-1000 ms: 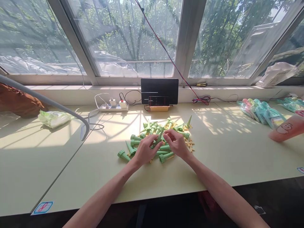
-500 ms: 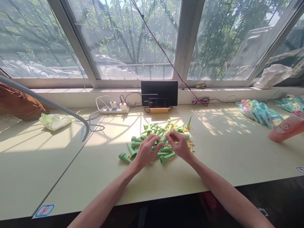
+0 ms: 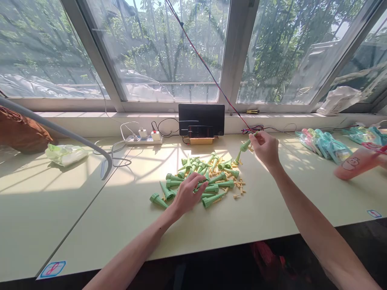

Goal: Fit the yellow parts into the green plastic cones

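A heap of green plastic cone spikes lies mixed with small yellow pieces in the middle of the pale table. My left hand rests on the near side of the heap, its fingers curled over a green spike. My right hand is lifted to the right of the heap, near the window sill, pinching one green spike by its wide end. The spike's tip points left and down toward the heap.
A dark tablet and a phone on a wooden stand stand behind the heap. A power strip with cables lies to the left. Coloured packets sit at the right, where another person's arm reaches in. A wipes pack lies far left.
My right hand has left the heap and swung up and to the right, carrying one green spike. My left hand has stayed on the heap, shifting slightly toward me.
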`<state>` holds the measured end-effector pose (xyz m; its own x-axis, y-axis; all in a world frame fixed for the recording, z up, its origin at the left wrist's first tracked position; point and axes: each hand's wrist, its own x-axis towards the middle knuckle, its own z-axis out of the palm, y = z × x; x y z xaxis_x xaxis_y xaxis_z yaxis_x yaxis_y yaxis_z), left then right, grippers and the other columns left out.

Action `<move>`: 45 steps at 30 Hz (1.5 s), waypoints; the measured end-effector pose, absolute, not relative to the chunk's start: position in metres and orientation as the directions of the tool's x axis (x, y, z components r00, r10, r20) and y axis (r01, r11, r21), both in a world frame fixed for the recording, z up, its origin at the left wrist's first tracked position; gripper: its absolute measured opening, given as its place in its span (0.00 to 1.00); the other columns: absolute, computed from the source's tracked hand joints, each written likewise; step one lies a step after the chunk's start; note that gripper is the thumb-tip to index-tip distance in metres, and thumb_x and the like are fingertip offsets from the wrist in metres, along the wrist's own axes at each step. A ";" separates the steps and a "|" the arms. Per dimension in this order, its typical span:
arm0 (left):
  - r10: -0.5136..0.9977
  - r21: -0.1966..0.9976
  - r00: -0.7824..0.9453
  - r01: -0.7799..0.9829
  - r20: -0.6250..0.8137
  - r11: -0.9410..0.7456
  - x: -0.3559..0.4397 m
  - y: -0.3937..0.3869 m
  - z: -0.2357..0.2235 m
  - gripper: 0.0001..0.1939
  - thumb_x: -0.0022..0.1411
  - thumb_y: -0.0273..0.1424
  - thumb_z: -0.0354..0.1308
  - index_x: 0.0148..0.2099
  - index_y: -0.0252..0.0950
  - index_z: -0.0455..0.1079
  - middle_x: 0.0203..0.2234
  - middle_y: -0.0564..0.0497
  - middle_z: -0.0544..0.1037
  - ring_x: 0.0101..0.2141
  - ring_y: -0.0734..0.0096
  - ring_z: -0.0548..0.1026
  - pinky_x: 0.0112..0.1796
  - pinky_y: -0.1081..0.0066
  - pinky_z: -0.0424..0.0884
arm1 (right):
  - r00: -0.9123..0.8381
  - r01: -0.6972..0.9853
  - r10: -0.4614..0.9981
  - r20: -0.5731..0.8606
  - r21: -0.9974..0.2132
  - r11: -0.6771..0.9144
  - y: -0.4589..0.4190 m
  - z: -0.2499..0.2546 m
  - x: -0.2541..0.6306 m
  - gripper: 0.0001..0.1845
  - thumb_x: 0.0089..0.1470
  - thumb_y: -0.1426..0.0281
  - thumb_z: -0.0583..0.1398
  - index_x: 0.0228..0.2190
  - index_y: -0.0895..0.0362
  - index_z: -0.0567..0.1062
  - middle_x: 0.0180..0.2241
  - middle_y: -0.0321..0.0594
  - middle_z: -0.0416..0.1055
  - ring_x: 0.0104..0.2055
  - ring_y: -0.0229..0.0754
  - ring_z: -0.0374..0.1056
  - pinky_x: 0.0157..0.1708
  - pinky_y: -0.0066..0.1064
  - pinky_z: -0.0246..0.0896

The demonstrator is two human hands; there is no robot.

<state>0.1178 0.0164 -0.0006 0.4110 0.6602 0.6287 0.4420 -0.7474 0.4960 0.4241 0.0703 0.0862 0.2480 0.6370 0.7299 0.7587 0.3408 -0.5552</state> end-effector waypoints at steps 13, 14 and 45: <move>0.682 0.514 0.411 0.453 0.605 -0.728 0.117 0.018 -0.003 0.07 0.69 0.32 0.52 0.41 0.37 0.69 0.34 0.50 0.73 0.27 0.76 0.68 0.27 0.75 0.64 | 0.151 0.849 0.727 0.670 -0.465 0.252 0.114 0.070 0.442 0.15 0.52 0.60 0.58 0.19 0.55 0.65 0.20 0.38 0.69 0.23 0.40 0.63 0.29 0.32 0.56; 0.682 0.514 0.411 0.453 0.604 -0.728 0.117 0.018 -0.003 0.07 0.69 0.32 0.52 0.41 0.37 0.69 0.34 0.50 0.73 0.27 0.76 0.67 0.27 0.75 0.64 | 0.144 0.854 0.732 0.666 -0.457 0.248 0.115 0.068 0.442 0.15 0.52 0.60 0.58 0.19 0.54 0.65 0.19 0.38 0.68 0.23 0.40 0.62 0.29 0.31 0.55; 0.657 0.480 0.438 0.455 0.613 -0.751 0.118 0.015 -0.001 0.08 0.69 0.31 0.51 0.39 0.37 0.70 0.32 0.50 0.74 0.29 0.74 0.70 0.30 0.74 0.67 | 0.283 0.868 0.625 0.727 -0.471 0.155 0.074 0.065 0.410 0.19 0.61 0.55 0.53 0.36 0.57 0.73 0.18 0.36 0.66 0.21 0.42 0.62 0.27 0.31 0.54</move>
<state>0.1179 0.0151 -0.0007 0.4385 0.6572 0.6131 0.4545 -0.7506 0.4796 0.4102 0.0742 0.0648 0.2829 0.6251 0.7275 0.8682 0.1554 -0.4712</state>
